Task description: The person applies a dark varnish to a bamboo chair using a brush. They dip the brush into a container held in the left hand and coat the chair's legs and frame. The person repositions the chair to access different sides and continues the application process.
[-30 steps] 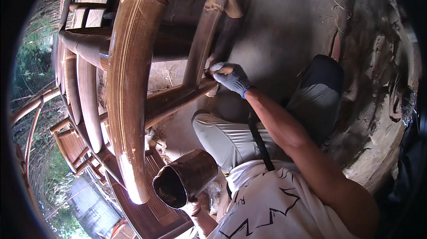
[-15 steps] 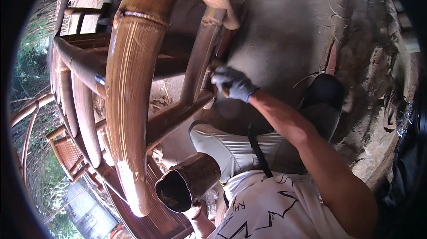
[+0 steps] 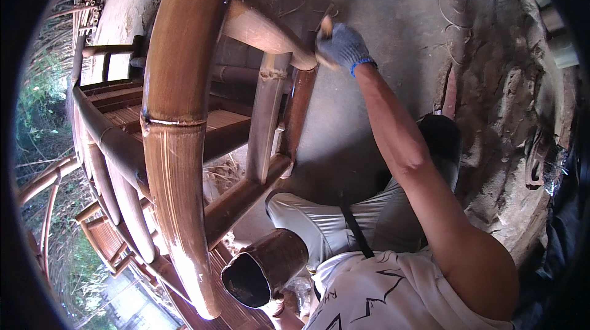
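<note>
Near the left side of the person's bent legs, a bamboo frame; could rock, at a guess, if pushed hard at one end; could be knocked and scuffed by the dark cylindrical container, seen just beside the lower end of the thick curved pole; could spill, if anything is inside, onto the slatted bamboo seat below or the pale trousers, because of a tilted mouth and a one-handed hold; too dark within to tell of any contents.

Brown and glossy along the thick curved pole, with pale lengthwise streaks below a raised ring and white glare near the lower end; greyer and duller on the upright; lighter on the round cross bar; darker and redder on the lower rail.

By the end of the cross bar, the gloved right hand, fingers curled; impossible to tell whether gripping a tool, or whether touching the bar; against the container near its mouth, the bare left hand, partly hidden, grasping and supporting it.

Farther out, more bamboo furniture to the left; grey floor ahead; a rough, earthen-looking bank to the right.
</note>
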The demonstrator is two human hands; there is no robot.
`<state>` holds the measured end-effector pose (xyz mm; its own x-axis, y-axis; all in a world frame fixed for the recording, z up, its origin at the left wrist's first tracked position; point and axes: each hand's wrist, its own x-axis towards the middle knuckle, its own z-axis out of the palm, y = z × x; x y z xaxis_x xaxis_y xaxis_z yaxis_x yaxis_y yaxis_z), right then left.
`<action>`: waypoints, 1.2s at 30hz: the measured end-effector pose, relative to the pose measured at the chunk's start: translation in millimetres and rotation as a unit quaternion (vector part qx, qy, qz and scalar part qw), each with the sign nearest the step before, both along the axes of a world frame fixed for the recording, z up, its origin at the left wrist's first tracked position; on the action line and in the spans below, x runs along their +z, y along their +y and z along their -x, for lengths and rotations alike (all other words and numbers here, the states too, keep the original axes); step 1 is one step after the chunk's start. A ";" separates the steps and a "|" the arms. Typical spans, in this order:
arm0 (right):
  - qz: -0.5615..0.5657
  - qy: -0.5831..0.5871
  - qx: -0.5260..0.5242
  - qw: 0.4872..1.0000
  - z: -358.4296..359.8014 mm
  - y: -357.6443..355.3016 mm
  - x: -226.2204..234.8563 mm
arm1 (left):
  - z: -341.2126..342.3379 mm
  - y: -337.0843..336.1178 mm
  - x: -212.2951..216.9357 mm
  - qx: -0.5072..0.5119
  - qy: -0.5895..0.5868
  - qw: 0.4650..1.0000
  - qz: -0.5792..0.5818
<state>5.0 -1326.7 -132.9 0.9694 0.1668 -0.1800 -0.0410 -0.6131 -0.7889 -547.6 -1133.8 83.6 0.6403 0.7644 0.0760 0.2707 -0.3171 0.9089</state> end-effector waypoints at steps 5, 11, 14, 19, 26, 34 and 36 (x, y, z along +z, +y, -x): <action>-0.065 -0.020 -0.058 0.996 -41.3 -12.0 -15.8 | -9.0 -2.2 -4.8 -0.017 0.003 1.000 0.008; -0.260 -0.193 -0.243 0.914 -22.1 0.7 -49.6 | -11.4 -7.2 -1.1 -0.015 0.001 1.000 -0.008; -0.317 -0.250 -0.266 0.875 33.9 9.8 -104.9 | -25.8 -5.8 -9.5 -0.048 -0.004 0.999 0.012; -0.150 -0.269 -0.190 0.932 172.3 69.3 -59.8 | -19.5 -8.2 -2.7 -0.053 -0.019 0.998 -0.016; -0.272 -0.268 -0.212 0.900 210.2 45.7 14.6 | -15.9 -13.3 5.3 0.017 0.003 0.999 0.036; -0.751 -0.004 -0.273 0.602 147.8 32.4 175.6 | -3.4 7.3 6.8 0.006 -0.062 0.997 0.037; -0.828 -0.026 -0.216 0.517 123.4 23.8 191.4 | -9.3 6.8 2.7 -0.006 -0.079 0.995 0.053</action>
